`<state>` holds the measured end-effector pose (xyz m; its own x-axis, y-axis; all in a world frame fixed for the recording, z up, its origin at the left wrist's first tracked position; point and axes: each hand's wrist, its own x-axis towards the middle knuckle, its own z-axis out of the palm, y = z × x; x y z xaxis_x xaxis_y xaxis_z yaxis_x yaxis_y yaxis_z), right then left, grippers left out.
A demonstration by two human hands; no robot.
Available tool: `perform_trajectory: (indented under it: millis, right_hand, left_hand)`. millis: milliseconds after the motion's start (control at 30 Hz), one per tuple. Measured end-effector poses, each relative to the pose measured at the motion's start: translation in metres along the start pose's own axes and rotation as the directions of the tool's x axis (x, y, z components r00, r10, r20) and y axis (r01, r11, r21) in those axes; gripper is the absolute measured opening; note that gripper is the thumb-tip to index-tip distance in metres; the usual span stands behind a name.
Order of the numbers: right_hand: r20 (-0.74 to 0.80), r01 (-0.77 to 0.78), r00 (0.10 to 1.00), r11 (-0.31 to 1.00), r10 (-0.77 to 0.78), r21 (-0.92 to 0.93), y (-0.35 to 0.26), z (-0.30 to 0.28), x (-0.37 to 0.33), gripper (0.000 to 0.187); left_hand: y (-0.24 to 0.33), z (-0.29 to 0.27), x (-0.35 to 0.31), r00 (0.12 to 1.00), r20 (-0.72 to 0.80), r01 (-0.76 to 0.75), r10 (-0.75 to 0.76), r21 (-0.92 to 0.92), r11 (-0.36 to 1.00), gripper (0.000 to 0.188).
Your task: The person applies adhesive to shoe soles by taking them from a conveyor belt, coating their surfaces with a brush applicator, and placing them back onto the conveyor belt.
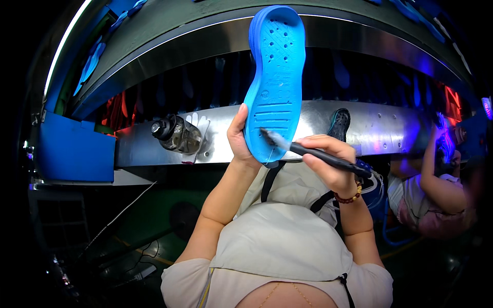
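Note:
A bright blue shoe sole [277,87] stands tilted up before me, its inner face with holes and ridges toward me. My left hand [239,134] is closed on its left edge near the lower end. In my right hand [331,159] is a black-handled brush [328,162], gripped between thumb and fingers. Its pale head and dark tip touch the ridged lower part of the sole. From the rear end of the brush a thin clear tube or cord [379,187] trails down past my wrist.
A metal ledge [221,138] runs across, holding a dark clear bottle [177,134], a white glove [197,123] and a dark sole [339,123]. Behind lies a green conveyor belt [205,25] with blue soles [90,66]. At right, a co-worker's arm [431,164] reaches toward a purple-lit sole.

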<state>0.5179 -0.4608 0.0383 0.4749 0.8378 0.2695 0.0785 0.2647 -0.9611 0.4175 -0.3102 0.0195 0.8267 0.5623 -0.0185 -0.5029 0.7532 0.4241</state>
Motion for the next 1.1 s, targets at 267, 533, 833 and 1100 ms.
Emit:
perform_trajectory:
  millis: [267, 533, 833, 1100]
  right_hand:
    - [0.269, 0.213, 0.949, 0.964, -0.165, -0.159, -0.006, -0.019, 0.022, 0.021]
    - [0.443, 0.252, 0.879, 0.96, -0.176, -0.119, -0.013, -0.018, 0.024, 0.018]
    - [0.645, 0.255, 0.758, 0.954, -0.096, -0.158, -0.015, -0.033, 0.031, 0.02]
    - [0.768, 0.249, 0.639, 0.932, 0.047, -0.265, -0.029, -0.047, 0.037, 0.02]
  left_hand:
    - [0.01, -0.001, 0.006, 1.0, -0.014, 0.026, -0.025, 0.086, 0.996, 0.05]
    - [0.019, 0.005, 0.011, 0.988, 0.085, 0.126, -0.129, 0.029, 0.992, 0.05]
    - [0.023, 0.006, 0.011, 0.839, -0.085, 0.54, -0.538, 0.264, 0.799, 0.05]
    - [0.027, 0.006, 0.003, 0.686, -0.185, 0.687, -0.704, 0.483, 0.543, 0.054]
